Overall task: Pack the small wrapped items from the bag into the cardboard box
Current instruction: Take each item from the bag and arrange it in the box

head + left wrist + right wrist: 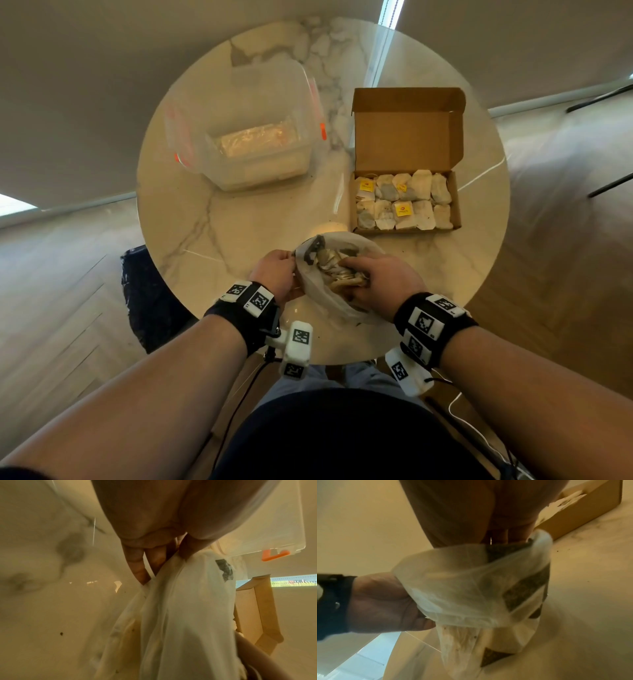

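Note:
A thin white plastic bag (329,301) stands on the round marble table (239,240) near its front edge, with tea bags (329,260) showing in its open mouth. My left hand (277,270) pinches the bag's left rim (180,615) between thumb and fingers. My right hand (349,274) reaches into the mouth, with its fingers curled on a few tea bags; the bag's rim (471,588) hides the fingertips in the right wrist view. Behind and to the right lies the open cardboard box (455,192), holding two rows of tea bags (404,202).
A clear plastic container (246,137) with orange clips stands at the back left of the table. A dark bundle (144,291) sits on the floor under the table's left edge. Thin black furniture legs (609,185) stand on the floor at the far right.

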The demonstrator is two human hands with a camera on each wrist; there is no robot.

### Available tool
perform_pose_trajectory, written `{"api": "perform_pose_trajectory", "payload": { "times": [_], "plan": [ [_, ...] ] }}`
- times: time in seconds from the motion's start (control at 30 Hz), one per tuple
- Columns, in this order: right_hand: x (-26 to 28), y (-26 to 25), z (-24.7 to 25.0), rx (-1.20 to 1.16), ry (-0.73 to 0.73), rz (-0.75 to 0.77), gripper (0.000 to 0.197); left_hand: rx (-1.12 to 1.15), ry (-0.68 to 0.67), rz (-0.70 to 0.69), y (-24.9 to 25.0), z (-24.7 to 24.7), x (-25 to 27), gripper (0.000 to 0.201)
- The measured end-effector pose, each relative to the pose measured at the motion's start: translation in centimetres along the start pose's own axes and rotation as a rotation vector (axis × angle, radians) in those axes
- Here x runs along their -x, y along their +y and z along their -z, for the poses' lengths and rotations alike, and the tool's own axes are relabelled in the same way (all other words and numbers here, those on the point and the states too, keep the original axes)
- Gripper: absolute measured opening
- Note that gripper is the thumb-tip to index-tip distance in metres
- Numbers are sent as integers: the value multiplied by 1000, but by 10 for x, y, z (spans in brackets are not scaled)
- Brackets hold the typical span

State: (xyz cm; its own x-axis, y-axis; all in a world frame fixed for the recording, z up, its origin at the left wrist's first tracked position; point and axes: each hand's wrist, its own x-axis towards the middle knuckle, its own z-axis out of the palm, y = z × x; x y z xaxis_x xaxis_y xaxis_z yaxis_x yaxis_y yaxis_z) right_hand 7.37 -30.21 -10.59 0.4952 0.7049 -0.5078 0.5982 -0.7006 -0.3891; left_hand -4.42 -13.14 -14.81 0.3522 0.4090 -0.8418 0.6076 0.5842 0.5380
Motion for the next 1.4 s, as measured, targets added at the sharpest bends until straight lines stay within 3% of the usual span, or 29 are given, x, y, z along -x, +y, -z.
{"api": "perform_pose_trajectory", "payload": {
  "times": [0.2, 0.33, 0.43, 0.57, 0.67, 0.77, 0.87, 0.97, 1.07, 1.17, 1.23, 1.4],
  "plan": [
    [5, 8, 3, -417, 44, -101, 48, -145, 8, -91, 10, 9, -1, 14],
    [9, 12, 11, -550, 44, -49, 44, -223, -22, -156, 15, 21, -4, 4],
    [13, 12, 21, -603, -13, -45, 39, -278, 28, -224, 23, 32, -1, 24],
    [14, 16, 30, -690, -58, -98, 44, -425, 110, -420, 41, 36, 17, 33],
    [14, 13, 35, -794, -97, -129, 50, -461, 41, -583, 54, 30, 34, 35],
    [13, 9, 42, -903, -100, -121, 46, -453, -104, -648, 65, 19, 45, 29],
    [14, 5, 54, -1130, -130, -136, 55, -399, -284, -600, 74, 5, 53, 28],
    [18, -2, 77, -1251, -131, -76, 47, -239, -463, -403, 78, -5, 57, 53],
    [19, -7, 95, -1203, -82, -16, 54, -8, -682, -166, 77, -11, 61, 83],
    [21, -11, 107, -1046, -22, -14, 32, 69, -865, -109, 77, -18, 70, 81],
    [21, -14, 111, -899, 17, -17, 27, 150, -897, -116, 78, -24, 76, 68],
    [16, -11, 109, -559, 221, 24, 51, 358, -769, -157, 81, -33, 73, 58]
  ]
}}
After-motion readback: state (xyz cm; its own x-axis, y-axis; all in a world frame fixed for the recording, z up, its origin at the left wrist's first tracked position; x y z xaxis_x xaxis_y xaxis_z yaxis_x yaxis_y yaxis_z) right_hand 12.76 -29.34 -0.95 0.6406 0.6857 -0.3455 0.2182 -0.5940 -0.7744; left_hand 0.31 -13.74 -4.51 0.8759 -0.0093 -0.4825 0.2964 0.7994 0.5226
